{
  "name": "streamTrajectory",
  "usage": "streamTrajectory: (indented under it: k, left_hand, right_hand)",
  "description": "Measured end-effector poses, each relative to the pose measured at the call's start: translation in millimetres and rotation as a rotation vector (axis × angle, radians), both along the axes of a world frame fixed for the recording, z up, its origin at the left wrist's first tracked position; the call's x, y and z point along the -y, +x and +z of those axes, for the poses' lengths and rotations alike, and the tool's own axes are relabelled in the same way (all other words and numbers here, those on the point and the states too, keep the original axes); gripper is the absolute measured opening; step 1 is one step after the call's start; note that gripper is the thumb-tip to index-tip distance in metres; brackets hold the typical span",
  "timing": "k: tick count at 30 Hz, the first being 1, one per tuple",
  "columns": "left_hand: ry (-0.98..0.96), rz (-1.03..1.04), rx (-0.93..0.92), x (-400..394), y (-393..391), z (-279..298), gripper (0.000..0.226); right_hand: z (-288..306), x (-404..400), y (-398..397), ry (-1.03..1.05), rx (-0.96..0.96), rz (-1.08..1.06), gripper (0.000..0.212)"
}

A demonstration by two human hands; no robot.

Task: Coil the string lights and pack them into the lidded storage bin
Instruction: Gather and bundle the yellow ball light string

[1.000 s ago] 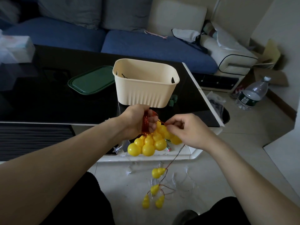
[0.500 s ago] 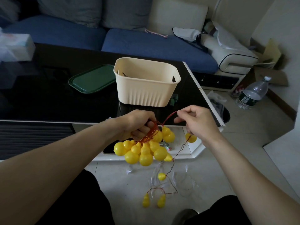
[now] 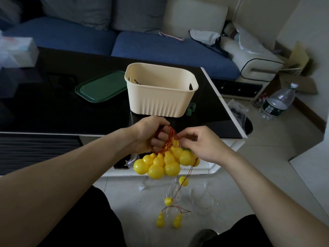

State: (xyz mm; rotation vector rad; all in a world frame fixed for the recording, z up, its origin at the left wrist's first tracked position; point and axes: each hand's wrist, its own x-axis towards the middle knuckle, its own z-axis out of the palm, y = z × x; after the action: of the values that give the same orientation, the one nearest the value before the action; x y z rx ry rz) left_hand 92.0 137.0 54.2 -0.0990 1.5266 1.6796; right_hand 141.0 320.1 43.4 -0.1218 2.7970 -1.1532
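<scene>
Black glass coffee table (image 3: 53, 107) before blue sofa (image 3: 160, 49). Cream storage bin (image 3: 160, 97) open; green lid (image 3: 102, 87) flat beside it. Left hand (image 3: 149, 135) grips red wire coil, yellow gourd string lights (image 3: 163, 163) clustered below. Right hand (image 3: 201, 144) pinches wire at coil. Loose tail hangs toward floor.

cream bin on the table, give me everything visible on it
The cream bin looks like plastic: rounded-rectangular, with a rolled rim, vertically ribbed walls tapering downward, and a small notch cut near the rim on the right side. It stands upright and open on the black glossy table, near its right front edge. Its green lid lies flat beside it to the left. A thin dark wire shows inside. Neither hand touches it.
</scene>
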Motion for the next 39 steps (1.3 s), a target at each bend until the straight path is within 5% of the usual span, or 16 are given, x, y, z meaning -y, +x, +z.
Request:
streamTrajectory:
  k: [11,18,22,30,39]
  left_hand:
    - [0.312,0.484,0.118,-20.6,9.9,9.0,0.028]
    - [0.521,0.556,0.133,-17.7,3.2,16.2,0.029]
    - [0.433,0.370,0.029,-16.4,4.9,12.0,0.036]
    - [-0.184,-0.215,-0.431,-17.1,19.6,0.7,0.029]
    - [-0.368,-0.512,-0.499,-19.2,22.4,0.8,0.049]
  right_hand:
    - [6.8,15.8,6.5,0.388,-0.205,0.138,0.028]
    - [17.1,14.3,6.7,0.196,-0.359,0.004,0.012]
    - [16.8,20.2,9.3,0.007,-0.322,-0.056,0.016]
    - [19.8,22.1,13.8,0.071,-0.292,0.001,0.046]
    - [26.8,2.3,7.0,0.159,0.055,0.082,0.047]
